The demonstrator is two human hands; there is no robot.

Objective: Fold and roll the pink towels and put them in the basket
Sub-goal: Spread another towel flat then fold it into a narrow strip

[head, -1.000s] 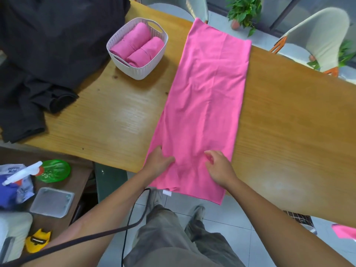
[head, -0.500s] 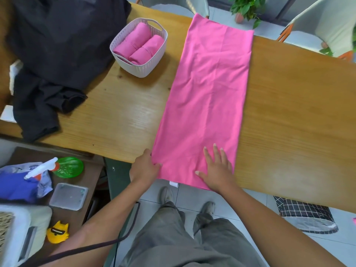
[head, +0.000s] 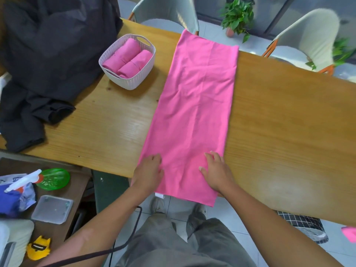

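Folded pink towel [head: 194,116] pressed flat on surface [head: 279,116] by left hand [head: 148,173], right hand [head: 216,171], fingers straight; two rolls held in basket [head: 134,81].

Looks like an office or meeting room: long wooden desk [head: 279,116], pale shell chairs [head: 308,35] along its far side, potted plants [head: 236,15] by dark glazing, tiled floor [head: 179,207], cluttered side table [head: 77,182] near left.
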